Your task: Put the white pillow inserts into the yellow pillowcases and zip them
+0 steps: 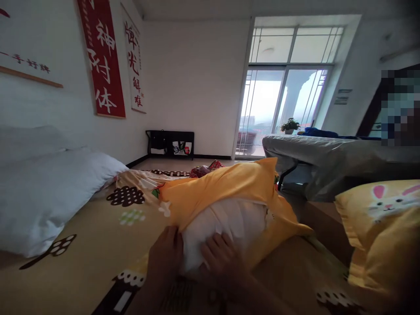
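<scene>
A white pillow (229, 221) lies partly inside a yellow pillowcase (226, 183) on the bed in front of me. My left hand (166, 253) grips the pillowcase's open edge at the pillow's left side, fingers curled. My right hand (219, 253) rests on the exposed white pillow, fingers bent and pressing into it. The far end of the pillow is hidden inside the case.
The bed sheet (98, 245) is tan with patterned shapes. A bare white pillow (49, 192) lies at the left by the wall. A yellow rabbit-print pillow (383, 232) sits at the right. A covered table (328, 157) stands beyond the bed near the balcony doors (278, 109).
</scene>
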The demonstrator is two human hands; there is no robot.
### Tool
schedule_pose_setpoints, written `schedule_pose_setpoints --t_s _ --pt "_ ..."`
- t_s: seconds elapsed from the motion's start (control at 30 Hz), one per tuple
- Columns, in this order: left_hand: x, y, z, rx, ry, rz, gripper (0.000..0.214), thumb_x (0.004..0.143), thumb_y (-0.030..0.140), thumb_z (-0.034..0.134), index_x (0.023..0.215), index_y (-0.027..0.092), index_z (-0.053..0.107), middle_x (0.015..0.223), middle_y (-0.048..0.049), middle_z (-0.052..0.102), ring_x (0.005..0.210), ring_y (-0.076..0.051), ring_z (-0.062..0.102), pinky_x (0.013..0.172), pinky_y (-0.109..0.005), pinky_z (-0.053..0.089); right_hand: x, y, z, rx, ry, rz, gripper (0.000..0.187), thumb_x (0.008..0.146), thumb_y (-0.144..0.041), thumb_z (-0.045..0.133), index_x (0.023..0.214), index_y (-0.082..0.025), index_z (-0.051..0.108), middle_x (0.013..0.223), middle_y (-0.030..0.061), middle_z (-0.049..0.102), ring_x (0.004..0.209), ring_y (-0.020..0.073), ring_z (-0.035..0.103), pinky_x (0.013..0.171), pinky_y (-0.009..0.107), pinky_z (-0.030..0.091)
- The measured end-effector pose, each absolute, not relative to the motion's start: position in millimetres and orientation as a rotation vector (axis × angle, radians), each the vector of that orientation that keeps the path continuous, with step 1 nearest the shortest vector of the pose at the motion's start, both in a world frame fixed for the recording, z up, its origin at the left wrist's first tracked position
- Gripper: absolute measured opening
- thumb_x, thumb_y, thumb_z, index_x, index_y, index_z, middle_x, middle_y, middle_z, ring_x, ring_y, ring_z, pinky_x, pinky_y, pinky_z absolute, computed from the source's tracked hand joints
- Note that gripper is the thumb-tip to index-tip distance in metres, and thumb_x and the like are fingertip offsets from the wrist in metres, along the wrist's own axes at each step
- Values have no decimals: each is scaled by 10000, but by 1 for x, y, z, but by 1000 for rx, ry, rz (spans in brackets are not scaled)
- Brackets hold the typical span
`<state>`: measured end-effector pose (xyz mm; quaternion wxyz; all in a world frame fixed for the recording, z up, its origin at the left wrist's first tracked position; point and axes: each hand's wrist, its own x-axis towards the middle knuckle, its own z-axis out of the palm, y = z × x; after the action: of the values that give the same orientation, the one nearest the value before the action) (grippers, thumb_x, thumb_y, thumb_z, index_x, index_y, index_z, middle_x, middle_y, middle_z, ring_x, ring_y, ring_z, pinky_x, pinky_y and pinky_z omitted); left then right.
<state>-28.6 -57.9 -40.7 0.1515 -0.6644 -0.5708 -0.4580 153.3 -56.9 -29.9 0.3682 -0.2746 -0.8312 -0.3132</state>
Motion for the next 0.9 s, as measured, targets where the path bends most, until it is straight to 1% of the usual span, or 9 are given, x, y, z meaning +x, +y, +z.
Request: schedule_pose_setpoints --t_s 0.1,0.17,0.3,0.43,0.5,0.63,0.73,0.8,0.9 --pt "-27 -56 -52 -1897 -1546 -1432 226 928 224 343 872 189 558 692 -27 650 609 -161 633 545 -250 450 160 -62 -26 -626 -2236 -822 268 853 -265 508 1099 -210 597 760 32 575 747 216 460 700 372 295" --pt "-27 -57 -63 -1899 -1490 -1518 226 941 255 350 907 185 562 767 -48 675 683 -160 652 586 -243 473 164 -64 -25 -587 -2285 -864 335 874 -272 507 1202 -236 565 741 17 564 713 208 453 680 370 280" --pt "-25 -64 -75 -1913 -1403 -1536 239 941 333 390 900 197 581 770 -46 673 682 -160 639 598 -236 481 162 -67 -24 -751 -2272 -968 315 866 -252 545 1178 -228 577 711 7 547 670 201 444 636 371 257" --pt "-17 -75 -57 -1910 -1301 -1498 240 939 333 401 829 209 573 648 -11 619 564 -144 584 527 -219 437 143 -67 -21 -1008 -2308 -988 104 815 -251 617 908 -206 632 718 34 571 680 213 466 610 373 262" --pt "-9 -82 -40 -1968 -1242 -1449 240 943 294 391 778 212 545 611 4 585 545 -134 568 508 -214 412 134 -66 -18 -1082 -2356 -917 78 796 -268 637 838 -203 627 737 52 595 691 224 476 597 372 265" --pt "1 -85 -13 -2013 -1071 -1368 254 940 204 355 726 209 490 601 8 554 563 -127 560 555 -222 413 127 -55 -14 -1103 -2321 -792 236 795 -257 640 1026 -212 628 922 78 659 833 263 514 663 400 314" --pt "-3 -72 -10 -2005 -965 -1352 237 940 203 356 733 209 471 591 16 544 549 -124 555 538 -226 390 133 -46 -19 -1041 -2333 -775 155 832 -225 603 982 -215 638 884 60 655 820 234 512 679 388 318" --pt "-9 -59 -15 -1970 -1041 -1392 236 946 219 356 741 206 473 575 24 545 518 -118 552 510 -222 375 140 -44 -25 -935 -2407 -797 171 865 -242 562 1018 -199 626 897 64 641 834 225 504 709 388 326" --pt "-17 -42 -19 -1883 -1331 -1426 265 937 249 413 679 208 455 501 50 499 436 -109 503 458 -221 333 149 -46 -32 -743 -2489 -823 312 903 -242 496 1199 -157 547 985 74 628 893 222 491 792 394 326"
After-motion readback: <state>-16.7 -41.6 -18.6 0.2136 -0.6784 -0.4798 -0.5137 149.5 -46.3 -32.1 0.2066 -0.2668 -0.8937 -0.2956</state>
